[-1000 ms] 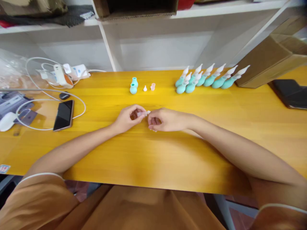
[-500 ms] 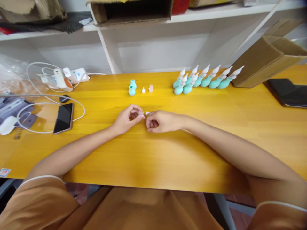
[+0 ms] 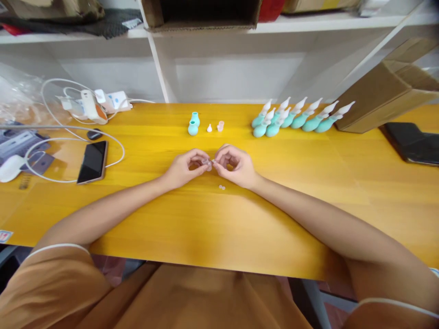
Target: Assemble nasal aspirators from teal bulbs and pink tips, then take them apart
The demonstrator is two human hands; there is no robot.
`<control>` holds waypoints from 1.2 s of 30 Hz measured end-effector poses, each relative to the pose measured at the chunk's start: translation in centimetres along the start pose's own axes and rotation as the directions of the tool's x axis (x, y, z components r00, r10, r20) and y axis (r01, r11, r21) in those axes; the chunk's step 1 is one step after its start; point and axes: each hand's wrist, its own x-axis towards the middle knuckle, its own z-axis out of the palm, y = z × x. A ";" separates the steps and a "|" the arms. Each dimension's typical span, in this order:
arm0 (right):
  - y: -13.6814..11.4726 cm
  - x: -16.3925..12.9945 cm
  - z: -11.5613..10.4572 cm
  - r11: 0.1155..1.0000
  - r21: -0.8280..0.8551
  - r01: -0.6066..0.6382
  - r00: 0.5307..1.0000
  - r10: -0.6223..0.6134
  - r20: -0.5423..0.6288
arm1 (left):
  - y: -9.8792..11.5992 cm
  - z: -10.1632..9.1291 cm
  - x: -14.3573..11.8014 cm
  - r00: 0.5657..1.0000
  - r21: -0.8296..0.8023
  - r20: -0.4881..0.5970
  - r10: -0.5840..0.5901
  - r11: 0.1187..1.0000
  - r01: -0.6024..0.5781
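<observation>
My left hand (image 3: 185, 168) is closed in a pinch on a small translucent pinkish plastic cup (image 3: 206, 163). Opposite it, my right hand (image 3: 236, 165) has thumb and forefinger pinched on a tiny pale piece (image 3: 214, 161), too small to name, almost touching the cup. On the table below my right hand lie small clear discs (image 3: 222, 187). Farther back stand two open turquoise bulbs (image 3: 193, 129), a small white-pink nozzle tip (image 3: 209, 128) and another pinkish cup (image 3: 220, 126).
Several turquoise bulbs with pale pointed tips (image 3: 273, 128) stand at the back right, beside a cardboard box (image 3: 373, 91) and a black device (image 3: 414, 141). A phone (image 3: 92, 162), white cables and chargers (image 3: 91, 107) lie at the left. Shelving (image 3: 240, 75) rises behind the table.
My right hand has lifted and turned, its fingertips now meeting at the cup in my left hand. The small discs on the table have come into sight. The view has shifted slightly.
</observation>
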 end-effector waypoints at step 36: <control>0.0 0.3 -0.2 0.970 -0.238 0.054 0.999 -0.053 0.009 | 0.3 0.1 -0.1 0.997 0.105 -0.043 0.069 0.992 -0.064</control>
